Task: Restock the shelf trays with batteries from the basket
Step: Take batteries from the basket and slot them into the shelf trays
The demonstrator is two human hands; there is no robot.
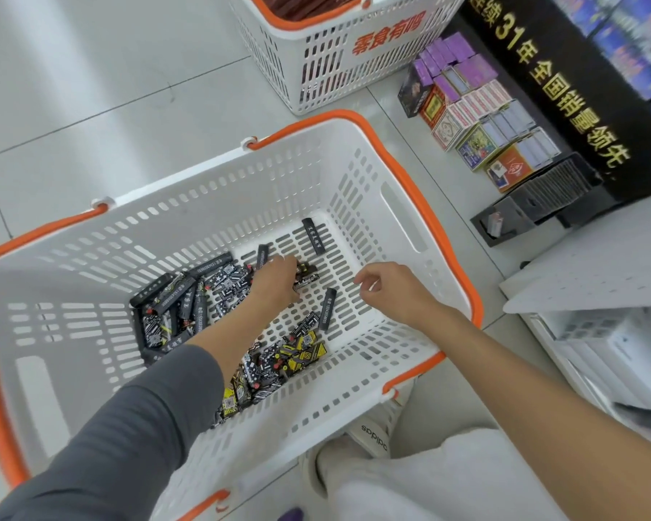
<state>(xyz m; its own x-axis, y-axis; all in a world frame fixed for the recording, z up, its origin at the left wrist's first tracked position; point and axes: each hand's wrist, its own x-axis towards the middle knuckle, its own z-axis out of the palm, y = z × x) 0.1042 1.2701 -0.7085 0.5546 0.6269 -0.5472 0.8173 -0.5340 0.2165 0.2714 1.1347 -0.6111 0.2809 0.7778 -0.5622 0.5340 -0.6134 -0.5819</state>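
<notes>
Pale floor tiles [91, 88] carry the basket [391, 204]; left grip [275, 282] clamps batteries [309, 282], right grip [386, 291] loosely curled, empty.

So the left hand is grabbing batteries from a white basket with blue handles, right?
Not quite. In the head view the white basket has orange handles, not blue. The rest holds: the left hand grips batteries in it.

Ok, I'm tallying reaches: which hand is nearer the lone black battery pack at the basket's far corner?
Left. The left hand grips patterned packs just short of the black pack; the right hand hangs farther off to its right.
</notes>
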